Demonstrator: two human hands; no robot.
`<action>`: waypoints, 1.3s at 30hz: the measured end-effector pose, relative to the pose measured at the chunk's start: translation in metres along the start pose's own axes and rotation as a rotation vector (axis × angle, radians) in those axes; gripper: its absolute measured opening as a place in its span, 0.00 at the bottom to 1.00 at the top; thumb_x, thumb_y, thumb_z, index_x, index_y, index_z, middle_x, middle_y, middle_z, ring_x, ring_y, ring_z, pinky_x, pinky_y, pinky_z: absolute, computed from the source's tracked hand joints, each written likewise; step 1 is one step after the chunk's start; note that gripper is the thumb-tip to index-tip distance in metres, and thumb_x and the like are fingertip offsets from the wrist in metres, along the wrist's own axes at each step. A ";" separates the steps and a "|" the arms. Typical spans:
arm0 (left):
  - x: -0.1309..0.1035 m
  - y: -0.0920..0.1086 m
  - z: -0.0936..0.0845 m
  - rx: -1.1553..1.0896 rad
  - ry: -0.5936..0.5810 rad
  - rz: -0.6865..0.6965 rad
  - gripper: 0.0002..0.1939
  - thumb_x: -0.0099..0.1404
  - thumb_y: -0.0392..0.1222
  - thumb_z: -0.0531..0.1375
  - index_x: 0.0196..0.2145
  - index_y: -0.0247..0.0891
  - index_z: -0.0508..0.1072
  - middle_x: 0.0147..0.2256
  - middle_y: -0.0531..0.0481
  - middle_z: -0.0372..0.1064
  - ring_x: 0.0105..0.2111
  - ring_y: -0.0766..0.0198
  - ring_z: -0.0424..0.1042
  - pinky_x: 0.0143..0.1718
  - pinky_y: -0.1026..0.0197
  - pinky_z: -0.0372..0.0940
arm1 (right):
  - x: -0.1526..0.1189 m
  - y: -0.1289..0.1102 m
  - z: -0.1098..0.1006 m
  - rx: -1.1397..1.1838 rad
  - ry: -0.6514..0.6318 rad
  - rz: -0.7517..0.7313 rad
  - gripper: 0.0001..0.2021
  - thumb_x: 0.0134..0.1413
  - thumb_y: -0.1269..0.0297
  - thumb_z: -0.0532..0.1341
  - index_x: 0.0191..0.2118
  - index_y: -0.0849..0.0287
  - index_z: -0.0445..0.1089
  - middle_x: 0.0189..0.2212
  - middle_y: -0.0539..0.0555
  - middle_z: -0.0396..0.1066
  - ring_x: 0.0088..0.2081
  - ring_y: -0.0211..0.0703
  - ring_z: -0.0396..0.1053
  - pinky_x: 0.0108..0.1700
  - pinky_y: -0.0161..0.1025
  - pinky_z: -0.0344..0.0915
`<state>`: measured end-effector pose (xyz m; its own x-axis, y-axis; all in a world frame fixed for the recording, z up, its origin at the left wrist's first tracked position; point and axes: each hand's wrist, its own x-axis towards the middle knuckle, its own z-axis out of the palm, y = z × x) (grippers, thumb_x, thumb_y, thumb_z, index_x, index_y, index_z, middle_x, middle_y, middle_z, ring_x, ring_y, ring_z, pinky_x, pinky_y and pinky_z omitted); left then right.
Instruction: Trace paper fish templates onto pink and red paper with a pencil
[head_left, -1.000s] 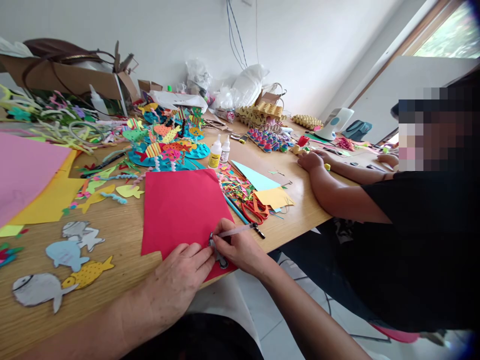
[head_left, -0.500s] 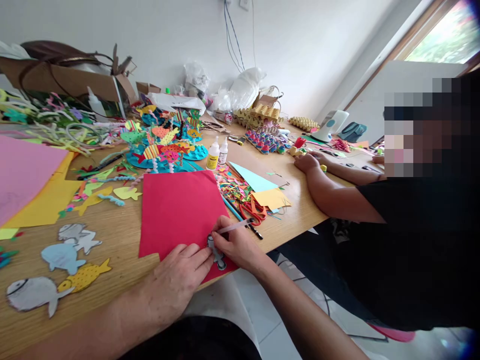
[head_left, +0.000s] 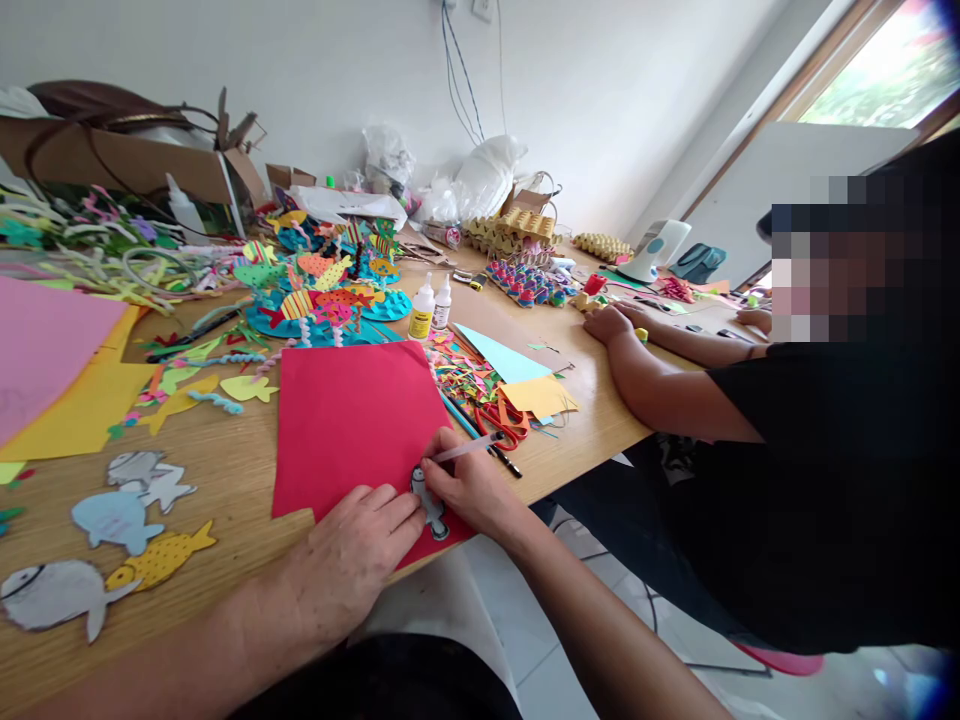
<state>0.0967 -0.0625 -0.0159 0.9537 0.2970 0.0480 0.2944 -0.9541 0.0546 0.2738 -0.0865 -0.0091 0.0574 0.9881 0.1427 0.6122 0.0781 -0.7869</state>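
A red paper sheet (head_left: 352,420) lies on the wooden table (head_left: 240,470) in front of me. At its near corner rests a small grey fish-shaped cutout (head_left: 426,500). My left hand (head_left: 356,560) lies flat on the sheet, fingertips pressing beside the cutout. My right hand (head_left: 469,485) grips a clear pen (head_left: 469,450), tip at the upper edge of the cutout.
Grey, blue and yellow paper fish (head_left: 120,520) lie at the near left. Pink and yellow sheets (head_left: 52,370) sit farther left. Glue bottles (head_left: 430,305), red scissors (head_left: 504,422) and paper scraps are beyond the sheet. A person in black (head_left: 817,450) sits at right, forearms on the table.
My right hand and pen tip have shifted slightly along the cutout's edge. The view drifted a little; my left hand stays pressed on the sheet.
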 end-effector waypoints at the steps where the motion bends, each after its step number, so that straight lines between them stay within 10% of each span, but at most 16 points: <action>1: 0.000 0.000 0.000 0.001 0.002 -0.003 0.22 0.62 0.26 0.51 0.52 0.35 0.66 0.46 0.43 0.68 0.41 0.53 0.66 0.43 0.52 0.61 | 0.000 0.000 0.000 0.002 0.001 0.001 0.07 0.50 0.75 0.54 0.26 0.57 0.58 0.20 0.44 0.58 0.23 0.34 0.57 0.25 0.31 0.52; 39: 0.010 -0.004 0.002 -0.009 0.041 -0.027 0.19 0.62 0.25 0.49 0.48 0.34 0.69 0.46 0.40 0.69 0.40 0.53 0.67 0.43 0.51 0.64 | 0.001 0.002 0.001 -0.026 0.042 -0.017 0.08 0.48 0.77 0.55 0.25 0.57 0.57 0.21 0.45 0.58 0.24 0.34 0.57 0.26 0.30 0.54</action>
<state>0.1055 -0.0557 -0.0179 0.9421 0.3238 0.0876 0.3189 -0.9455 0.0658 0.2746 -0.0850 -0.0113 0.0790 0.9802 0.1814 0.6333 0.0912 -0.7686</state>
